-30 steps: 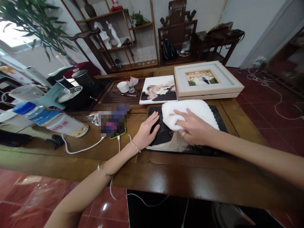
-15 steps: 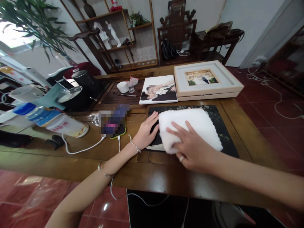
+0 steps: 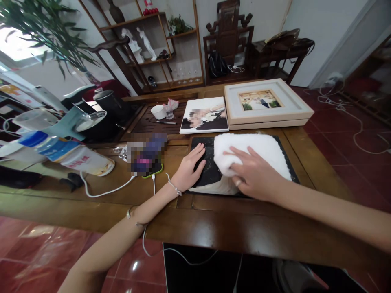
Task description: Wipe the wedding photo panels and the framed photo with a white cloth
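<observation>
A dark photo panel point(image 3: 208, 173) lies flat on the wooden bench point(image 3: 214, 228), close to its near edge and somewhat right of the middle. The left hand point(image 3: 189, 169) rests palm down on the panel's left edge, fingers loosely spread and gripping nothing. The right hand point(image 3: 253, 173) lies flat on a fluffy white cloth point(image 3: 265, 150), fingers wide apart, pressing it onto the panel rather than clutching it. The cloth covers most of the panel's right and far part. Left of the left hand lies a phone in a green case point(image 3: 148, 158) with a white cable point(image 3: 104, 191) plugged in. Toward the bench's far edge sit a canvas photo print point(image 3: 204, 115) and, just beside it on the right, a white framed photo point(image 3: 265, 105).
</observation>
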A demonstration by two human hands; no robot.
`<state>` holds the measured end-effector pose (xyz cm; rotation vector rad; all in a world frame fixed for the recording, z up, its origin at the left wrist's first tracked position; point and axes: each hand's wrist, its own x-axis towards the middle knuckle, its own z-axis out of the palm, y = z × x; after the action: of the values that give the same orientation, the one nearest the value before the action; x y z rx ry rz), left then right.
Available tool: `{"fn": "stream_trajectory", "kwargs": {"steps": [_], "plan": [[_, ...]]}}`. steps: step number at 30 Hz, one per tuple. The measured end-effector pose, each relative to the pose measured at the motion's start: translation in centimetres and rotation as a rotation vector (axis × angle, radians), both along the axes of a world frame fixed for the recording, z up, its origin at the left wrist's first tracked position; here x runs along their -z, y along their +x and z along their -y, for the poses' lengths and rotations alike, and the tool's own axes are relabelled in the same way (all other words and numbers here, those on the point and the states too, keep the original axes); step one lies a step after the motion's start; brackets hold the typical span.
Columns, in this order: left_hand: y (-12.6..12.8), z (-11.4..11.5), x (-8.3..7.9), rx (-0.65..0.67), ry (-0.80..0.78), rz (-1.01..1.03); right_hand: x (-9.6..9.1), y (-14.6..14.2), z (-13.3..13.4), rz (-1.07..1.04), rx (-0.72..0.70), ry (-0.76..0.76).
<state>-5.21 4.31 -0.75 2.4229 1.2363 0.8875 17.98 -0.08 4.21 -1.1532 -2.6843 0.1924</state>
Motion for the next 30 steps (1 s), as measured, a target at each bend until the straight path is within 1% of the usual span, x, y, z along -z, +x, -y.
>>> {"fn": "stream_trajectory", "kwargs": {"steps": [2,4,5,7,9,10,13,16,18,19,22,25,27,30], "plan": [[0.0,0.0,0.0,-0.002,-0.004,0.001,0.0,-0.1,-2.4,0.020,0.068,0.023],[0.0,0.0,0.0,0.001,-0.006,0.009,0.0,-0.6,-4.1,0.038,0.126,0.024],[0.1,0.0,-0.1,0.000,-0.012,0.016,0.1,-0.9,-4.6,0.043,0.144,0.020],[0.1,0.1,-0.2,-0.015,-0.042,0.052,0.4,-1.8,-4.4,0.036,0.143,0.022],[0.2,0.3,-0.5,-0.051,-0.071,0.118,0.5,-2.6,-3.2,0.013,0.095,0.027],[0.2,0.4,-0.6,-0.068,-0.075,0.157,0.6,-2.9,-2.4,0.000,0.049,0.021],[0.2,0.6,-1.0,-0.088,-0.052,0.236,0.4,-3.5,0.4,-0.028,-0.148,-0.036],[0.2,0.7,-1.1,-0.076,-0.043,0.244,-0.2,-3.3,2.5,-0.025,-0.332,-0.128],[0.2,0.7,-1.1,-0.072,-0.045,0.236,-0.5,-2.7,3.6,-0.020,-0.394,-0.192],[0.2,0.6,-1.0,-0.068,-0.048,0.226,-0.7,-2.3,4.1,-0.020,-0.401,-0.219],[0.3,0.6,-0.8,-0.030,-0.048,0.152,-1.1,-1.0,5.4,-0.040,-0.349,-0.263],[0.3,0.5,-0.5,0.012,-0.013,0.063,-1.0,0.5,5.6,-0.069,-0.230,-0.244],[0.3,0.4,-0.3,0.020,0.014,0.036,-0.9,1.3,4.7,-0.082,-0.124,-0.187],[0.3,0.4,-0.2,0.025,0.034,0.027,-1.0,1.9,1.9,-0.097,0.026,-0.105]]}}
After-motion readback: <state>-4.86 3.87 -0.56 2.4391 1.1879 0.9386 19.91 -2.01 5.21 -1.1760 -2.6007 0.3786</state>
